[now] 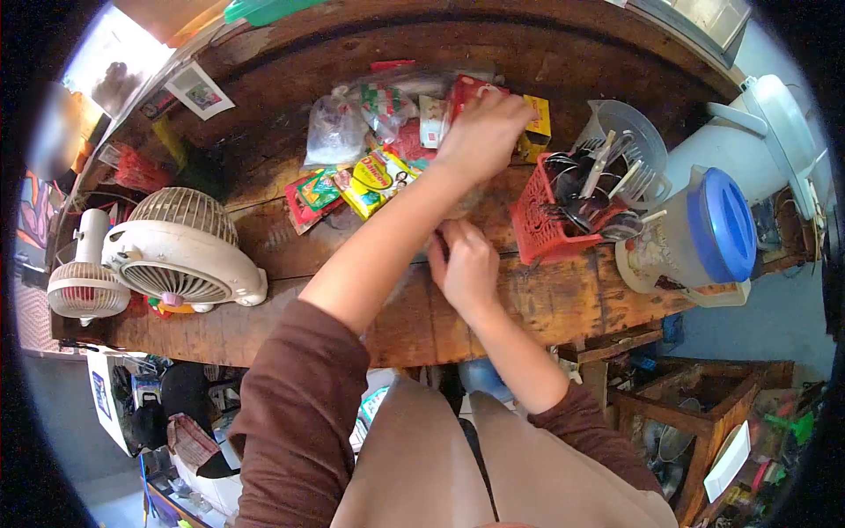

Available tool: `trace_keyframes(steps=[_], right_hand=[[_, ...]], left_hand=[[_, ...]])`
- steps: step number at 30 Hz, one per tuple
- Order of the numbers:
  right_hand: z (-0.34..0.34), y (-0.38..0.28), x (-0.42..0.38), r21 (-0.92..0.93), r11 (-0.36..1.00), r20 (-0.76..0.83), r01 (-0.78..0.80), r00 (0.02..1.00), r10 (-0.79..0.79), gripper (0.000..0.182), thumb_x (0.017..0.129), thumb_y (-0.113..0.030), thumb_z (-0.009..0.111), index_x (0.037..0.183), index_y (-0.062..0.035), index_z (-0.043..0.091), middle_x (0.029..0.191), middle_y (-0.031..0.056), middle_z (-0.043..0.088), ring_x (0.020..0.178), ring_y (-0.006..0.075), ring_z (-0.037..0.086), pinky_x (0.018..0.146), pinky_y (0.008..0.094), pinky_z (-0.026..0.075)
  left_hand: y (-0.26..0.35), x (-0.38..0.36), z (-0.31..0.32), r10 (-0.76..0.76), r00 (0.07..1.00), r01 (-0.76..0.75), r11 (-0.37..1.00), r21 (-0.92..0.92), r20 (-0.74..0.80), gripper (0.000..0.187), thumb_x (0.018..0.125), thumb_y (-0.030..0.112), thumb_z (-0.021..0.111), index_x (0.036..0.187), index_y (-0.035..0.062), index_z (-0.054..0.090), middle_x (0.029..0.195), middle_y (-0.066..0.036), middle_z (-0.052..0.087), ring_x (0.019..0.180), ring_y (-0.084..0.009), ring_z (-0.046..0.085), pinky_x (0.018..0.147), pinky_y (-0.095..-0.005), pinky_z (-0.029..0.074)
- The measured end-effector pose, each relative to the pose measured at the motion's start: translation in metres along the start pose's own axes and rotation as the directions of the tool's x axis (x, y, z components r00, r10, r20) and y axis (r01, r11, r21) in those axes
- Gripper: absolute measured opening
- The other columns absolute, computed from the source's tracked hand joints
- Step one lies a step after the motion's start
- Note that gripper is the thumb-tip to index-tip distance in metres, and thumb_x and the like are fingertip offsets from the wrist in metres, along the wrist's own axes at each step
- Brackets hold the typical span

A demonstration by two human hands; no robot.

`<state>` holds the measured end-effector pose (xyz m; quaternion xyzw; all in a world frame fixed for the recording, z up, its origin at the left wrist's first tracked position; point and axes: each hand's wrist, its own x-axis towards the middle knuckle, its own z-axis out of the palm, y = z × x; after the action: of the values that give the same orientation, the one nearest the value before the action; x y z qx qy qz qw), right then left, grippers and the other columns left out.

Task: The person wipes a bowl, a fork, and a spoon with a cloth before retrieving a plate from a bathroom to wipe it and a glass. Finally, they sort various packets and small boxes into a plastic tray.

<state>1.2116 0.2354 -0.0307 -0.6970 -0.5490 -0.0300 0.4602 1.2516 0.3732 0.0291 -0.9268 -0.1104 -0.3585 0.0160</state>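
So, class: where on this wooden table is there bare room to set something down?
Bare wood lies along the near edge of the table, between the white fan and the right hand, and across the far side behind the packets. It is crowded around the red basket and jug.

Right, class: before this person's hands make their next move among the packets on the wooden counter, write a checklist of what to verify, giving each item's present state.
1. Left hand reaches the packets: ok, it rests on the red packet beside the yellow box.
2. What the left fingers grip: cannot tell, they curl down out of sight.
3. Right hand placed: ok, on the wooden counter near its front edge.
4. What the right hand pinches: cannot tell, too small.
5. Room beside the right hand: not ok, the red cutlery basket stands close by.
6. Yellow sachet clear of the left forearm: ok, it lies apart.
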Motion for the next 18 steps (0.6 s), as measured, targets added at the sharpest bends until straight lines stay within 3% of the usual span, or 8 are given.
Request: trace_keyframes(steps=[1,3,5,10,12,13,16,18], right_hand=[[0.001,-0.001,0.000,0.004,1.000,0.023,-0.003,1.000,0.003,0.016,0.068,-0.012,0.060,0.081,-0.0027,0.056,0.077,0.0143,0.056,0.071,0.0311,0.056,0.063,0.0397,0.045],[0.003,0.001,0.001,0.001,1.000,0.047,-0.007,0.999,0.007,0.018,0.067,-0.012,0.061,0.082,-0.0024,0.057,0.077,0.0147,0.056,0.072,0.0314,0.056,0.064,0.0398,0.045],[0.007,0.009,0.003,0.145,0.988,0.074,0.057,0.995,-0.069,0.028,0.068,-0.015,0.063,0.092,-0.0016,0.058,0.086,0.0173,0.059,0.082,0.0342,0.057,0.070,0.0406,0.046],[0.006,0.010,0.005,0.182,0.982,0.170,0.043,0.983,-0.075,0.035,0.067,-0.019,0.065,0.096,-0.0005,0.057,0.092,0.0178,0.060,0.087,0.0346,0.056,0.073,0.0404,0.045],[0.005,0.006,0.004,0.185,0.981,0.207,0.051,0.974,-0.090,0.036,0.067,-0.020,0.065,0.097,-0.0005,0.057,0.093,0.0178,0.060,0.087,0.0347,0.056,0.074,0.0404,0.045],[0.008,0.006,0.005,0.176,0.984,0.232,0.010,0.971,-0.051,0.037,0.067,-0.021,0.065,0.096,-0.0007,0.057,0.092,0.0180,0.060,0.087,0.0347,0.056,0.074,0.0408,0.045],[0.011,0.004,0.007,0.130,0.990,0.272,-0.056,0.962,0.019,0.036,0.068,-0.023,0.064,0.096,-0.0016,0.057,0.092,0.0185,0.060,0.087,0.0346,0.056,0.074,0.0412,0.045],[0.012,0.005,0.005,0.097,0.991,0.287,-0.093,0.956,0.062,0.036,0.068,-0.024,0.064,0.096,-0.0022,0.057,0.091,0.0189,0.060,0.087,0.0344,0.056,0.073,0.0412,0.045]], left_hand=[[0.001,0.010,0.011,0.131,0.990,-0.135,0.989,0.055,0.060,0.029,0.075,0.013,0.053,0.103,0.0132,0.053,0.112,-0.004,0.050,0.103,-0.0259,0.046,0.083,-0.0424,0.040],[0.002,0.022,0.034,0.138,0.985,-0.155,0.973,0.170,0.106,0.031,0.075,0.013,0.051,0.106,0.0164,0.053,0.115,-0.004,0.049,0.106,-0.0257,0.045,0.083,-0.0436,0.040],[0.001,0.027,0.054,0.137,0.971,-0.196,0.925,0.324,0.195,0.033,0.078,0.017,0.046,0.110,0.0213,0.052,0.121,-0.002,0.046,0.112,-0.0253,0.041,0.086,-0.0475,0.037],[0.001,0.035,0.061,0.147,0.961,-0.222,0.917,0.332,0.234,0.030,0.078,0.018,0.045,0.107,0.0198,0.053,0.118,-0.003,0.049,0.113,-0.0247,0.041,0.092,-0.0481,0.034],[-0.005,0.034,0.060,0.299,0.941,-0.328,0.921,0.209,0.159,0.027,0.078,0.017,0.045,0.104,0.0189,0.055,0.118,-0.004,0.049,0.111,-0.0252,0.044,0.091,-0.0452,0.036],[-0.001,0.037,0.059,0.173,0.917,-0.242,0.957,0.158,0.358,0.026,0.078,0.016,0.046,0.102,0.0170,0.055,0.111,-0.004,0.052,0.105,-0.0252,0.049,0.086,-0.0410,0.041],[0.007,0.039,0.050,0.065,0.903,-0.163,0.966,0.198,0.425,0.026,0.077,0.016,0.046,0.101,0.0154,0.056,0.102,-0.004,0.053,0.097,-0.0246,0.052,0.079,-0.0384,0.044],[0.004,0.038,0.042,0.109,0.893,-0.246,0.930,0.272,0.436,0.023,0.077,0.015,0.046,0.097,0.0139,0.057,0.095,-0.005,0.052,0.094,-0.0232,0.052,0.075,-0.0377,0.045]])
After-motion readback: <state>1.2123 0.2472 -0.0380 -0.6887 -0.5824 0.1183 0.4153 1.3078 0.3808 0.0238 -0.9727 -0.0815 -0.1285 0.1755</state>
